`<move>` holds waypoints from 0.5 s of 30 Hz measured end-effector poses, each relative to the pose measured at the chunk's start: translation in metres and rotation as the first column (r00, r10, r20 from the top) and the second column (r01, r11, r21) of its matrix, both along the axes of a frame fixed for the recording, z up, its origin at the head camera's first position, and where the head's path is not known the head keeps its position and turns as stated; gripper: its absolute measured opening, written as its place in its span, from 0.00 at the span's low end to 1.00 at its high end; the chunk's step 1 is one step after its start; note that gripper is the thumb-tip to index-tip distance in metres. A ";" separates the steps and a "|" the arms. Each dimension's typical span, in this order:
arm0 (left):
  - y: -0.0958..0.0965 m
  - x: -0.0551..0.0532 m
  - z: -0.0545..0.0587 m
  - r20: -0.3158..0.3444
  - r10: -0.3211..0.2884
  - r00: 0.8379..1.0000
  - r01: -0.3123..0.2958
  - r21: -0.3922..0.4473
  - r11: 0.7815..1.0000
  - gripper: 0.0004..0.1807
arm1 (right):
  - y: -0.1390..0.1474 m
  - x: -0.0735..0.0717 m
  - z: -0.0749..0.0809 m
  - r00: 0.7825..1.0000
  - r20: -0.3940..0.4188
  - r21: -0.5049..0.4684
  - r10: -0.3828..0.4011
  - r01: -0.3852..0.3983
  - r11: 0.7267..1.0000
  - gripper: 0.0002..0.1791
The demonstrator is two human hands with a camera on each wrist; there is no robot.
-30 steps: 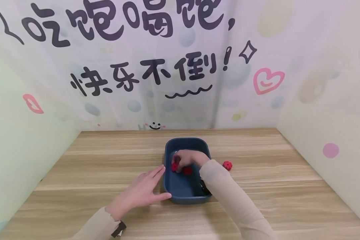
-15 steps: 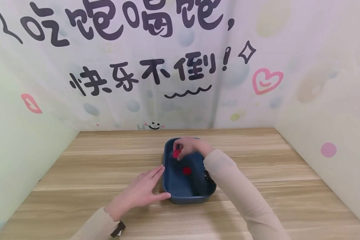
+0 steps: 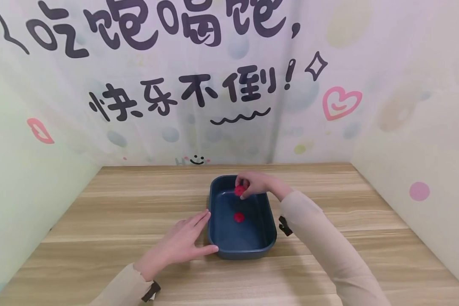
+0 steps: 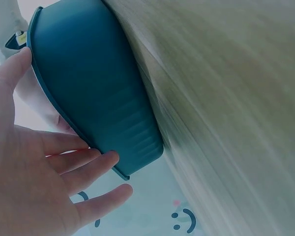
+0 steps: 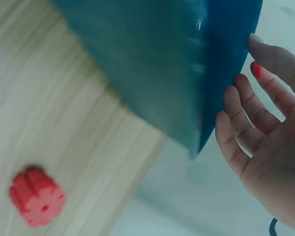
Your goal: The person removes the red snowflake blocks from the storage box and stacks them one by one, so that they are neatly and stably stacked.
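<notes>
A dark blue rectangular bin [image 3: 242, 254] stands on the wooden table in the head view. My left hand [image 3: 180, 241] rests against the bin's left side with fingers spread; the left wrist view shows thumb and fingertips at the rim. Over the far right part of the bin, my right hand [image 3: 259, 183] pinches a red flower-shaped piece [image 3: 239, 191]. Only a red bit of that piece [image 5: 257, 72] shows between the fingers in the right wrist view. Another red flower-shaped piece [image 3: 239, 217] lies on the bin floor.
A third red flower-shaped piece [image 5: 38, 196], ridged and with a hole in its end, sits on the table beside the bin. The right sleeve [image 3: 317, 238] hides it in the head view. A printed back wall [image 3: 157, 140] and side walls enclose the wooden table [image 3: 145, 195].
My right hand has lifted the red flower-shaped piece off the bin floor and carried it up, back and rightward. The left hand stays in place.
</notes>
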State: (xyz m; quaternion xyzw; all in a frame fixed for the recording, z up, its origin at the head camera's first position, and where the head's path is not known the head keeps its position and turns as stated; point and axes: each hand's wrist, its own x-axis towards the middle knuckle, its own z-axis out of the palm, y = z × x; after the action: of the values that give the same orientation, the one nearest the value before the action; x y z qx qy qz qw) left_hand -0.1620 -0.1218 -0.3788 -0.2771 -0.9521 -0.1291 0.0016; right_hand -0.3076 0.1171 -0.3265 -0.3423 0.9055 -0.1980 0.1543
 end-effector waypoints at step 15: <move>0.000 -0.002 -0.001 -0.003 -0.004 1.000 0.004 -0.004 1.000 0.50 | 0.056 -0.001 -0.003 0.995 -0.029 -0.100 -0.093 0.089 0.991 0.16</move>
State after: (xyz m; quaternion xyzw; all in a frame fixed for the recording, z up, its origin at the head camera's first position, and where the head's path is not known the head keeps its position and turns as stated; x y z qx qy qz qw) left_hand -0.1641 -0.1216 -0.3797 -0.2792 -0.9518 -0.1267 0.0024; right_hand -0.3087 0.1727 -0.3296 -0.3110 0.9117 -0.2435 0.1131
